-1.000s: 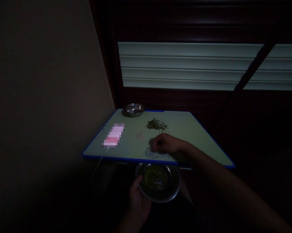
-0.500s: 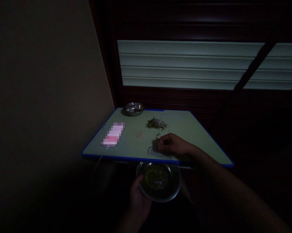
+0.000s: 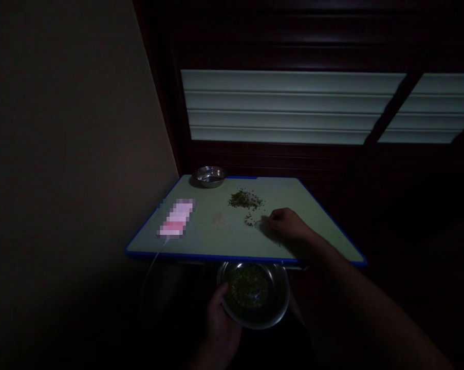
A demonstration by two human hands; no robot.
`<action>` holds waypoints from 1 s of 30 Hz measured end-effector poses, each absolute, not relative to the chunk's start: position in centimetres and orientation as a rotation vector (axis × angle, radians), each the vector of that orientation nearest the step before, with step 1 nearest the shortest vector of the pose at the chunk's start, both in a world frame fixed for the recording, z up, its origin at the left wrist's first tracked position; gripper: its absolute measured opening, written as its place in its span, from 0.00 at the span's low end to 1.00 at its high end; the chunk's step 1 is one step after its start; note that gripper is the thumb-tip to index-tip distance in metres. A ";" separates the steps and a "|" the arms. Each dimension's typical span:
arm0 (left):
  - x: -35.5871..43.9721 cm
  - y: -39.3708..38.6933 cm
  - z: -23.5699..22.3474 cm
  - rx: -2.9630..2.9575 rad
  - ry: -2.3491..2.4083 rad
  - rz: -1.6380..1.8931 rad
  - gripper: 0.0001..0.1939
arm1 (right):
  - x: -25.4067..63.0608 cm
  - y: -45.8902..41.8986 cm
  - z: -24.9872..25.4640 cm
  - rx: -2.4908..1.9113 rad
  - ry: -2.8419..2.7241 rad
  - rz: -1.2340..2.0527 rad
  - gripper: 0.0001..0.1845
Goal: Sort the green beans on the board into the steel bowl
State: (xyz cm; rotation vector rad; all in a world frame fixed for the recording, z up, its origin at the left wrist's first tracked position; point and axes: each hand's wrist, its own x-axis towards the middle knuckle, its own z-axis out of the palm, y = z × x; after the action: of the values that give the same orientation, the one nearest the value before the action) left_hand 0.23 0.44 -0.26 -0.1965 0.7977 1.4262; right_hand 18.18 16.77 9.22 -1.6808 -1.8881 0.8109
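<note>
My left hand (image 3: 223, 325) grips the rim of a steel bowl (image 3: 281, 308) just below the table's front edge, its thumb over the left side. Small greenish grains (image 3: 247, 290) cover part of the bowl's bottom. Over the right half of the table, my right hand (image 3: 288, 224) is closed on a thin, clear piece (image 3: 259, 224), mostly hidden and too dim to name. The piece's pale edge is beside a few loose grains (image 3: 249, 221). Farther back lies a spread heap of dark and pale grains (image 3: 245, 199).
The pale table (image 3: 201, 241) has a blue rim. At its back left stands a second steel bowl (image 3: 209, 177). A lit phone (image 3: 177, 218), blurred out, lies at the left with a white cable (image 3: 154, 261). Faint pale bits (image 3: 221, 220) lie mid-table. A wall (image 3: 81, 128) borders the left.
My right hand has moved right with the clear piece, away from the table's front edge. A few grains now lie beside the piece. My left hand still holds the bowl.
</note>
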 end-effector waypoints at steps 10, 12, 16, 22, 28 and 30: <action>-0.1 0.1 -0.9 -0.192 0.786 1.409 0.12 | 15.4 15.7 8.8 -1.821 -1.886 0.635 0.09; -0.1 0.0 -0.8 -0.191 0.779 1.408 0.13 | 14.9 15.6 8.9 -1.836 -1.869 0.639 0.10; 0.0 0.1 -0.8 -0.213 0.767 1.380 0.15 | 14.5 15.4 9.3 -1.858 -1.894 0.628 0.11; -0.2 0.1 -0.8 -0.212 0.754 1.388 0.16 | 14.2 15.2 9.4 -1.876 -1.895 0.657 0.10; -0.6 0.1 -1.0 -0.212 0.730 1.376 0.13 | 12.4 15.2 9.1 -1.883 -1.944 0.591 0.13; -0.6 0.1 -1.0 -0.214 0.724 1.364 0.13 | 11.7 15.2 9.2 -1.896 -1.940 0.603 0.14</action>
State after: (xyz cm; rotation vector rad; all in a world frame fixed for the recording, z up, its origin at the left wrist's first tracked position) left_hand -0.58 0.07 -1.02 -0.2138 0.7243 1.3640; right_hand 11.75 15.19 9.25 -1.8956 -1.9399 0.6033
